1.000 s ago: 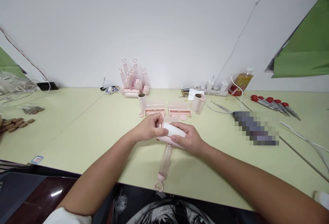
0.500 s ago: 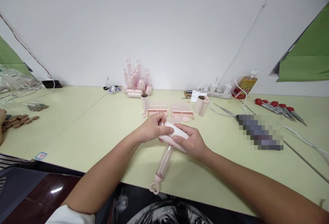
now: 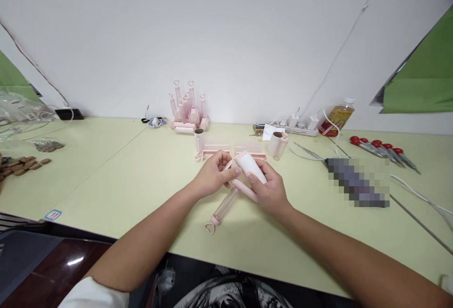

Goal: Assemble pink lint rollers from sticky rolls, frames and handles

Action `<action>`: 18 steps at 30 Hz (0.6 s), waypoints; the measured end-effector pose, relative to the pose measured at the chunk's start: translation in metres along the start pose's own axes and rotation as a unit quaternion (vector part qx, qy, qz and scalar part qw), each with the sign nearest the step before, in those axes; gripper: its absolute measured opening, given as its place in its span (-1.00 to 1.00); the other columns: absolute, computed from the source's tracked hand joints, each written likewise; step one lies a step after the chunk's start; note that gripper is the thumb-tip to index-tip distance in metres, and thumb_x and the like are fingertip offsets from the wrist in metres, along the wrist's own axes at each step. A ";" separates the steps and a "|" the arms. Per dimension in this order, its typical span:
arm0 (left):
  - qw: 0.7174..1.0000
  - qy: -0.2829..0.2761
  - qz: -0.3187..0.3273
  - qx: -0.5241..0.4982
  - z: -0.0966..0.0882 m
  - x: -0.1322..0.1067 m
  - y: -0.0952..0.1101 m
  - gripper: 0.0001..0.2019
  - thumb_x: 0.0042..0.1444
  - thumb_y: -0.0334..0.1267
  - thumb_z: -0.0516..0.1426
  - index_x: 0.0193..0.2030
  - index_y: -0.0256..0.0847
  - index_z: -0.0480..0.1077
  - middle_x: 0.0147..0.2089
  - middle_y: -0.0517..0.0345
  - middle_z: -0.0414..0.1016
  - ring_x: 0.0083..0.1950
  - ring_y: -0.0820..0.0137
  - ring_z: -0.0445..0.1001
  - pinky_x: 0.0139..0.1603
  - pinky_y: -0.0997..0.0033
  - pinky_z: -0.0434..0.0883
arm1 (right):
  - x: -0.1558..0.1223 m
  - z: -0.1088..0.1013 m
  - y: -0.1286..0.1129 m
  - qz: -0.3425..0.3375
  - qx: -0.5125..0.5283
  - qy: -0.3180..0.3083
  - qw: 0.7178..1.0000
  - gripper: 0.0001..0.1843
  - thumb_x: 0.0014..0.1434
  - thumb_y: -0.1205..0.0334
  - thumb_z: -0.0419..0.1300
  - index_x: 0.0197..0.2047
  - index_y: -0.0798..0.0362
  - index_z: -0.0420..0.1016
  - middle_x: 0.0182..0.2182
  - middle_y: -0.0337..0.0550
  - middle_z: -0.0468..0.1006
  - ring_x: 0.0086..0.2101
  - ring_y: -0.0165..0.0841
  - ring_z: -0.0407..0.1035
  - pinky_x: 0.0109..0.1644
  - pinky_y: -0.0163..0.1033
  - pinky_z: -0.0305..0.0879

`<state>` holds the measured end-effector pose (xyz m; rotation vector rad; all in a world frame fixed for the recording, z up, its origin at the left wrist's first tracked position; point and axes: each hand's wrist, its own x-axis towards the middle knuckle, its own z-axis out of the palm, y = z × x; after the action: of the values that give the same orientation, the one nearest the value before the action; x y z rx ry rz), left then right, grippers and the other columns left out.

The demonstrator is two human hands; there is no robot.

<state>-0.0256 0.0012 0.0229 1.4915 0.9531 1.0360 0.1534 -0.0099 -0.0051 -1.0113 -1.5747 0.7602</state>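
Observation:
Both hands hold a pink lint roller (image 3: pixel 244 178) over the pale green table (image 3: pixel 141 176). My right hand (image 3: pixel 271 190) wraps the white paper roll (image 3: pixel 250 165) at the head, fingers curled under it. My left hand (image 3: pixel 212 176) pinches the left end of the pink frame, thumb and fingers closed. The clear handle with a heart-shaped end (image 3: pixel 221 211) points down and left toward me, its heart tip just above the table.
Behind the hands lie pink tray parts (image 3: pixel 215 150) and cardboard-core rolls (image 3: pixel 278 145). A cluster of pink rollers (image 3: pixel 187 110) stands by the wall. Right: red-handled screwdrivers (image 3: pixel 382 150), a bottle (image 3: pixel 336 117), a power strip (image 3: pixel 300 126), cables. Left: brown pieces (image 3: pixel 21 165).
The roller's head has been lifted and tilted up, so the white roll now points away and upward. The handle swung lower and leftward. Both hands stayed closed on it.

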 end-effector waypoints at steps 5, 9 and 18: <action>1.000 -0.011 0.010 0.019 0.006 -0.002 -0.005 -0.70 0.11 -0.08 0.15 -0.09 -0.16 0.27 -0.41 0.31 0.25 -0.45 0.50 0.39 -0.45 0.44 0.47 | 0.004 -0.004 0.008 0.032 0.053 0.039 0.997 -0.56 0.13 -0.06 0.22 -0.03 0.04 0.39 -0.32 -0.16 0.46 -0.47 -0.39 0.29 -0.47 -0.28 0.30; 0.991 0.058 0.008 0.116 -0.011 -0.001 0.003 -0.69 0.13 -0.24 0.04 0.01 -0.20 0.39 -0.38 0.23 0.37 -0.49 0.50 0.36 -0.50 0.50 0.40 | 0.011 -0.013 0.010 0.071 0.101 0.063 0.990 -0.53 0.10 -0.08 0.24 -0.04 0.05 0.38 -0.39 -0.20 0.45 -0.58 -0.44 0.24 -0.59 -0.31 0.22; 0.901 -0.058 -0.137 0.406 -0.082 -0.005 0.018 -0.56 -0.11 -0.47 0.02 -0.14 -0.10 0.56 0.03 0.14 0.54 0.01 0.26 0.48 -0.06 0.40 0.40 | 0.009 -0.018 0.018 0.039 0.043 -0.028 0.998 -0.49 0.10 -0.05 0.24 0.05 0.04 0.46 -0.24 -0.09 0.51 -0.44 -0.36 0.36 -0.47 -0.27 0.31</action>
<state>-0.1040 0.0185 0.0469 1.9719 1.5649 0.3201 0.1743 0.0051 -0.0129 -1.0001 -1.5443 0.9091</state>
